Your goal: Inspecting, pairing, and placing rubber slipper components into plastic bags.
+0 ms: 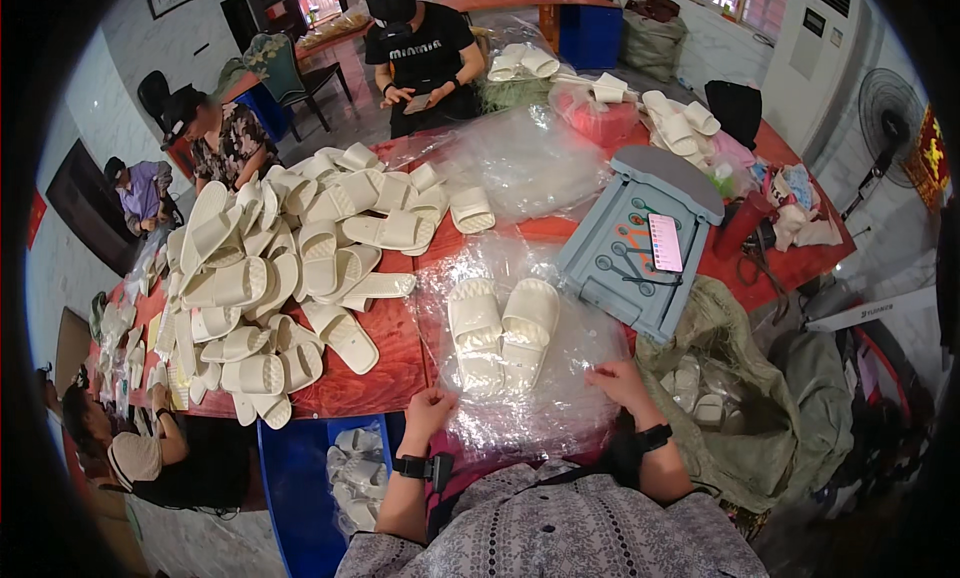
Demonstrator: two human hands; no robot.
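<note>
A pair of cream slippers (476, 323) lies side by side on a stack of clear plastic bags (580, 418) in front of me. My left hand (432, 410) is closed at the near left edge of the plastic, its fingers pinching it. On the opposite side, my right hand (618, 383) pinches the right edge of the clear plastic. The slippers sit between my two hands, and neither hand touches them. To the left rises a big heap of loose cream slippers (320, 248).
A grey-blue plastic case (625, 223) bearing a phone (665, 243) stands right of the slippers. An open woven sack (770, 448) holding bagged slippers is at my right. A blue bin (300, 498) sits below left. Several people work around the red table (385, 378).
</note>
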